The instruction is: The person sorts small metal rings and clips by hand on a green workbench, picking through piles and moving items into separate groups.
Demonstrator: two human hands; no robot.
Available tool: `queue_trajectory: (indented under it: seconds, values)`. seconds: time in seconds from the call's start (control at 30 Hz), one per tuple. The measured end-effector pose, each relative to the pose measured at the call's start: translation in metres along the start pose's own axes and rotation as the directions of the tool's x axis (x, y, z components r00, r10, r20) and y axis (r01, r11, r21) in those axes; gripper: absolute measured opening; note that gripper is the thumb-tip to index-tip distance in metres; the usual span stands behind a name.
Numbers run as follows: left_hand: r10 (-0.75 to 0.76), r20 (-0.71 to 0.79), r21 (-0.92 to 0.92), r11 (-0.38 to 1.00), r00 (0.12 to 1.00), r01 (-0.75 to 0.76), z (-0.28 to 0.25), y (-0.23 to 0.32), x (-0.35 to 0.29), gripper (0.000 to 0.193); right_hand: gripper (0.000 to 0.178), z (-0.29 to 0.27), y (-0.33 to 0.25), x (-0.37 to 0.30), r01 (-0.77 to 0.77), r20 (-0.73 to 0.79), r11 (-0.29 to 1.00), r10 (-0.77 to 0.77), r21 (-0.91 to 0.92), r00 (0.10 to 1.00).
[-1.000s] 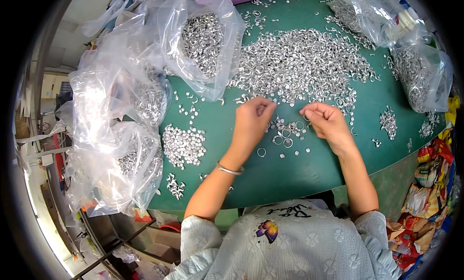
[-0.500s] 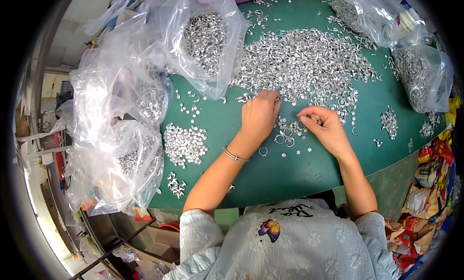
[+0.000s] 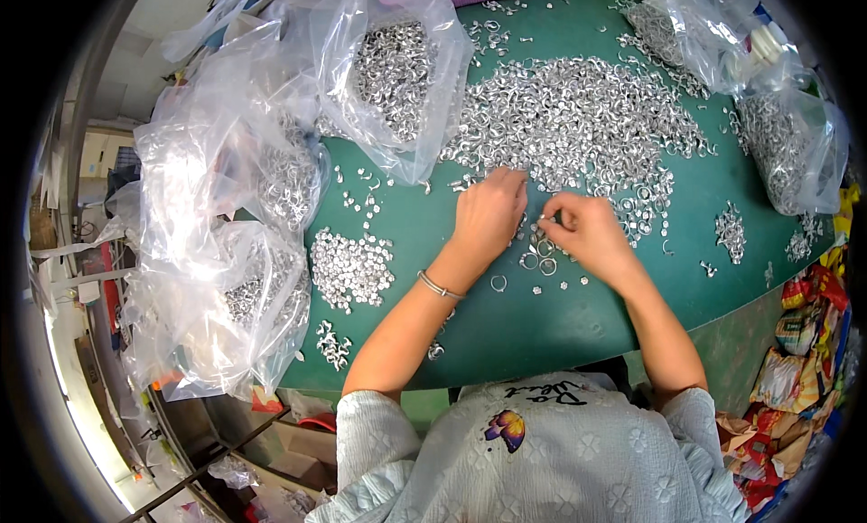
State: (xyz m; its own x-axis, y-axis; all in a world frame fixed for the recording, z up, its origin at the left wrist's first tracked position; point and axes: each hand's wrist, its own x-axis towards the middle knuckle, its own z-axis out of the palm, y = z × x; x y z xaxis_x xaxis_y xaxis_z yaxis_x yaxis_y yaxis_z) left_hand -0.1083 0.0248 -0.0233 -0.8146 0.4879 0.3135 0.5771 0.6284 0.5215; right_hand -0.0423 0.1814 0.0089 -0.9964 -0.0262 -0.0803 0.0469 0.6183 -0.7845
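Observation:
My left hand (image 3: 488,218) lies palm down at the near edge of a big heap of small silver metal pieces (image 3: 578,116) on the green table (image 3: 560,320), fingers curled over some of them. A thin bracelet (image 3: 438,285) circles that wrist. My right hand (image 3: 587,234) is just beside it, fingertips pinched on a small silver piece (image 3: 545,219). A few loose metal rings (image 3: 539,261) lie between and below both hands.
Clear plastic bags of silver parts stand at the back left (image 3: 393,71), the left (image 3: 226,279) and the right (image 3: 786,144). A smaller pile of parts (image 3: 350,268) lies left of my forearm. Colourful wrappers (image 3: 799,360) are heaped beyond the table's right edge.
Both hands have moved closer together at the heap's near edge; my left hand slid a little right and forward, and my right hand shifted left toward it.

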Motion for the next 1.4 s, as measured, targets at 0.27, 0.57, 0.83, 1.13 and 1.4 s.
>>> queue_trajectory:
  seconds: [0.27,0.57,0.83,1.13,1.4]
  values:
    - [-0.171,0.555,-0.78,-0.445,0.814,0.439,-0.043,-0.015,-0.006,0.017,0.016,-0.029,0.018,-0.002,-0.413,0.393,-0.169,-0.138,0.895,0.909]
    - [-0.338,0.608,-0.674,-0.698,0.719,0.242,-0.067,-0.003,-0.026,0.011,0.012,0.013,-0.006,0.007,-0.007,-0.103,0.999,0.004,-0.037,0.995]
    - [-0.492,0.212,-0.486,0.696,0.844,0.528,-0.05,-0.01,-0.046,0.015,0.007,0.004,0.011,0.015,-0.222,0.178,0.794,0.146,0.566,0.973]
    - [-0.365,0.121,-0.221,0.897,0.923,0.383,-0.044,-0.003,-0.038,0.02,0.02,-0.012,0.018,0.013,-0.516,0.494,-0.15,-0.164,0.843,0.854]
    - [-0.411,0.182,-0.281,0.849,0.893,0.448,-0.047,-0.007,-0.038,0.013,0.02,0.025,-0.003,0.034,-0.163,0.104,0.828,0.126,0.537,0.986]
